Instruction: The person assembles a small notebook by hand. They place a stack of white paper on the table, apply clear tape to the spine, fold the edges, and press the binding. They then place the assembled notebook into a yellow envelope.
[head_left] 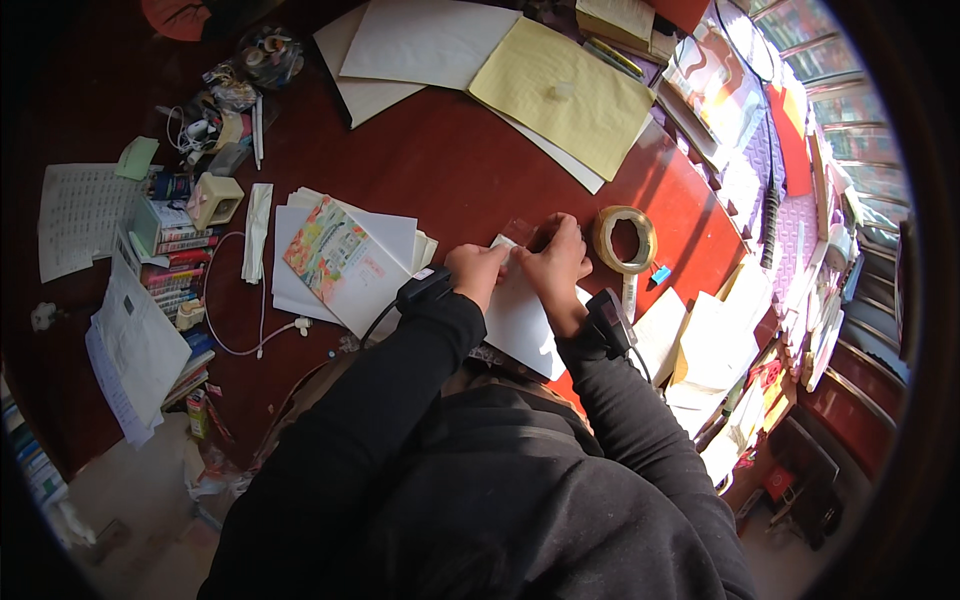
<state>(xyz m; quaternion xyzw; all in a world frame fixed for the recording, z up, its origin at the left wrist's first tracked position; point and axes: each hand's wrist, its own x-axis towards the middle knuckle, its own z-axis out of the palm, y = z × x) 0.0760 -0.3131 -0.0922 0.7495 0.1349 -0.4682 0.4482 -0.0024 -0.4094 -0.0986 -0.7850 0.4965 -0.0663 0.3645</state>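
Observation:
Both my hands meet at the top edge of a white sheet of paper (525, 318) that lies at the desk's front. My left hand (476, 270) is closed at the sheet's upper left, its thumb pressed to the edge. My right hand (556, 264) is closed too, its thumb beside the left one and its fingers curled. A small strip of clear tape (518, 230) shows just beyond the thumbs, reaching toward the right fingers. Right of that hand lies a wide roll of tape (601, 240), partly over a pale strip-shaped thing (629, 297).
A stack of papers with a colourful printed booklet (322, 252) lies left of my hands. Yellow paper (560, 95) rests on white sheets at the back. A blue binder clip (660, 275) sits right of the tape. Books, a white cable (207, 300) and small boxes crowd the left side.

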